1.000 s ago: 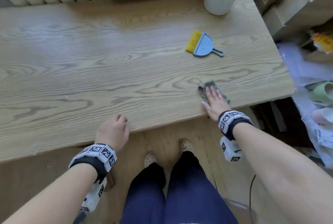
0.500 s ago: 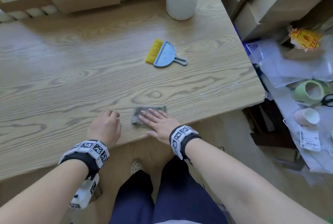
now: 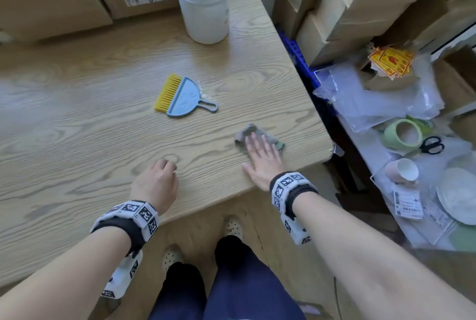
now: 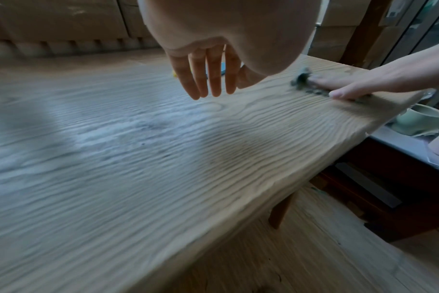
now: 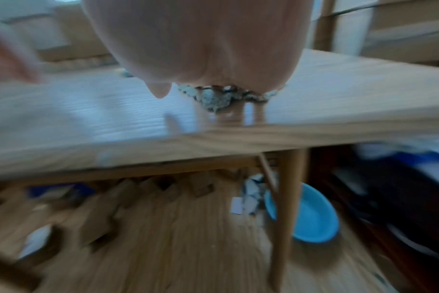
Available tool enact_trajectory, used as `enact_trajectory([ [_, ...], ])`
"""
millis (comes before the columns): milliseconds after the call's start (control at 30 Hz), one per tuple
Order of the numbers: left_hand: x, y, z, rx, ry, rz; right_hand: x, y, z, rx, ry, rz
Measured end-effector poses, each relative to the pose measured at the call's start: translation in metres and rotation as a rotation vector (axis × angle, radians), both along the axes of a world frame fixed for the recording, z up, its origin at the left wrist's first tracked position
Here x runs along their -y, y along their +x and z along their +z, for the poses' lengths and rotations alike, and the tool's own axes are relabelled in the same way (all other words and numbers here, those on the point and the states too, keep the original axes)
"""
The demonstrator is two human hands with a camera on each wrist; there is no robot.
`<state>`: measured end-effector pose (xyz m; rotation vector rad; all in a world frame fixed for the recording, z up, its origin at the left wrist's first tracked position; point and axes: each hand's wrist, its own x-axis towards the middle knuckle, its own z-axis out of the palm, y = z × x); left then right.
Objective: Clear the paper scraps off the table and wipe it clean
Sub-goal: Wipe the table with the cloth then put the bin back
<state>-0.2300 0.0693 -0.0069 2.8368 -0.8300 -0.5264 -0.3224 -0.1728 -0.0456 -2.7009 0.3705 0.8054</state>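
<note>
On the left, the left hand [image 3: 155,183] rests near the front edge of the light wood-grain table [image 3: 77,118]. Its fingers [image 4: 208,79] hang loosely together, slightly curled, holding nothing; the left wrist view shows them just above the surface rather than pressing on it. It sits much where it did a second ago.

Further back, toward the middle, the small blue dustpan with the yellow-bristled brush [image 3: 180,97] lies untouched, and behind it stands the white lidded plastic bin [image 3: 203,8].

To the right, the right hand [image 3: 262,158] lies flat, fingers straight and slightly spread, pressing the crumpled grey-green rag [image 3: 247,134] against the tabletop near the right front corner. Half a second ago this hand and rag were close beside the left hand; a second ago they were out near the right side. So the rag has swept in and back out again, a to-and-fro stroke along the front strip.

No paper scraps show on the table; the right wrist view shows white paper pieces [image 5: 248,196] on the floor beside a blue basin [image 5: 311,216]. That suggests clearing is done and wiping is under way, with the front right part covered and the rest likely remaining.
</note>
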Motion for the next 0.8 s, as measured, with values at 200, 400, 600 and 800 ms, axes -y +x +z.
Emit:
enact_trajectory([
  [200, 0.038, 0.007, -0.006, 0.03, 0.015, -0.079, -0.042, 0.006, -0.004, 0.049, 0.083, 0.3],
  [400, 0.067, 0.005, -0.007, 0.017, -0.016, -0.117, 0.083, -0.03, -0.004, 0.052, -0.023, -0.159],
  [600, 0.077, 0.008, -0.006, 0.018, -0.012, -0.124, 0.1, -0.012, -0.002, -0.021, -0.015, -0.39],
  [800, 0.066, 0.025, -0.002, 0.044, 0.019, -0.109, -0.014, 0.035, -0.003, 0.054, 0.131, 0.092],
])
